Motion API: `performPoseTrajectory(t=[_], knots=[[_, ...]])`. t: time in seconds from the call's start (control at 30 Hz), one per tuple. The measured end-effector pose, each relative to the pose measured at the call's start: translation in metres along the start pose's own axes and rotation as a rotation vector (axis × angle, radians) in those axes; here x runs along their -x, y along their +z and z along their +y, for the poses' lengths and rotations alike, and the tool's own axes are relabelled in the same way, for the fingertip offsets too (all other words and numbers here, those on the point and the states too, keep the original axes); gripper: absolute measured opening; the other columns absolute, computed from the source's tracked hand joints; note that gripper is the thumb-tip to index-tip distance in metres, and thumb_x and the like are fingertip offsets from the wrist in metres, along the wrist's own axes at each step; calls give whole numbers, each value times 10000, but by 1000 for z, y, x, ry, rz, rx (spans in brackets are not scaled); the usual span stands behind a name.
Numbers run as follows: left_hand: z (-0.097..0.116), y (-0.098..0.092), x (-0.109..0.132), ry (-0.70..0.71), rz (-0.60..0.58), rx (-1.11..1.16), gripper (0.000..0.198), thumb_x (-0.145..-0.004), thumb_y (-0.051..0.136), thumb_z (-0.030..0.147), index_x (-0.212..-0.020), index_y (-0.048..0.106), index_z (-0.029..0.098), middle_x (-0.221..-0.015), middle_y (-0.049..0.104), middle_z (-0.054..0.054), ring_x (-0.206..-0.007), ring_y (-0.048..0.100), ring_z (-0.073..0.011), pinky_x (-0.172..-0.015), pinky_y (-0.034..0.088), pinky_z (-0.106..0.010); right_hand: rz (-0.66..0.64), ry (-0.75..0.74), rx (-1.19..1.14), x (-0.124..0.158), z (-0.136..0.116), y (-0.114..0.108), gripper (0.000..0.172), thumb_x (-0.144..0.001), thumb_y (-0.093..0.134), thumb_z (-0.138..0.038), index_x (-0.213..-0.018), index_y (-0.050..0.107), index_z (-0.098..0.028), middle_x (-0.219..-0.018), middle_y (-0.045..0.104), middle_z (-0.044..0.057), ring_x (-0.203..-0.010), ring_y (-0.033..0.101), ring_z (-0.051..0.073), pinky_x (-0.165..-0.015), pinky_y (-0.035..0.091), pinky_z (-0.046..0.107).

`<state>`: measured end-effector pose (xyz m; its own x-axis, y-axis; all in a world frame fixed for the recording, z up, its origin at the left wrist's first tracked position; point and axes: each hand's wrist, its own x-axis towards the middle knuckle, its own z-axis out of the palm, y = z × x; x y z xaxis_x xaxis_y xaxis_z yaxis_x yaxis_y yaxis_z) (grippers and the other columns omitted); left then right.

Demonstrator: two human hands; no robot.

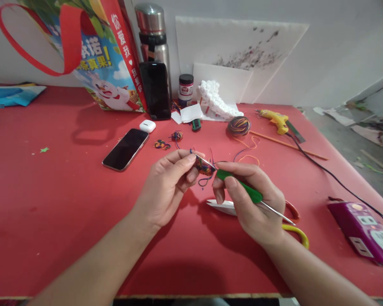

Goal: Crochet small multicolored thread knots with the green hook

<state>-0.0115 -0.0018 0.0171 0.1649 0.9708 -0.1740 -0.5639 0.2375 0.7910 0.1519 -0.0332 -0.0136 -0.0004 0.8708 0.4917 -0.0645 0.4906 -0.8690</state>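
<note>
My left hand (167, 182) pinches a small multicoloured crocheted piece (204, 167) between thumb and fingers, above the red table (51, 191). My right hand (245, 199) grips a crochet hook with a green handle (242, 187); its metal tip runs into the yarn piece and its metal tail sticks out behind the hand. A thin multicoloured strand trails from the piece toward a ball of yarn (239, 126) farther back. A white folded paper (221, 206) lies under my right hand.
A phone (126, 148) and white earbud case (147, 126) lie left of centre. A printed bag (98, 55), a second phone (155, 90), a steel flask (151, 29), a jar (186, 89) and white foam (215, 100) stand at the back. A glue gun (274, 120), wooden stick (287, 144), purple power strip (364, 229) sit right.
</note>
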Motion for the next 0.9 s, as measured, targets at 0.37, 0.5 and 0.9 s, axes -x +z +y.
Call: performPoseTrajectory(t=[0.37, 0.5, 0.9], knots=[[-1, 0, 0, -50, -27, -34, 197, -678, 974, 224, -727, 802, 142, -689, 751, -4, -586, 590, -42, -597, 515, -124, 14, 28, -104, 1, 0, 1, 252, -1048, 628, -126, -1217, 782, -233, -857, 741, 0, -638, 691, 96, -612, 613, 252], [-4, 1, 1, -34, -15, -23, 189, -694, 964, 217, -717, 789, 149, -662, 734, 9, -572, 590, -41, -580, 504, -122, 38, 85, -181, 3, 1, 1, 240, -1069, 624, -167, -1231, 783, -243, -869, 745, 7, -647, 692, 104, -637, 614, 270], [-2, 0, 1, -32, -9, 50, 314, -672, 993, 212, -962, 878, 180, -724, 757, 12, -632, 683, -56, -622, 548, -113, 26, -10, -7, 2, -3, 3, 230, -1045, 632, -142, -1206, 771, -230, -842, 751, 1, -603, 678, 99, -582, 601, 251]])
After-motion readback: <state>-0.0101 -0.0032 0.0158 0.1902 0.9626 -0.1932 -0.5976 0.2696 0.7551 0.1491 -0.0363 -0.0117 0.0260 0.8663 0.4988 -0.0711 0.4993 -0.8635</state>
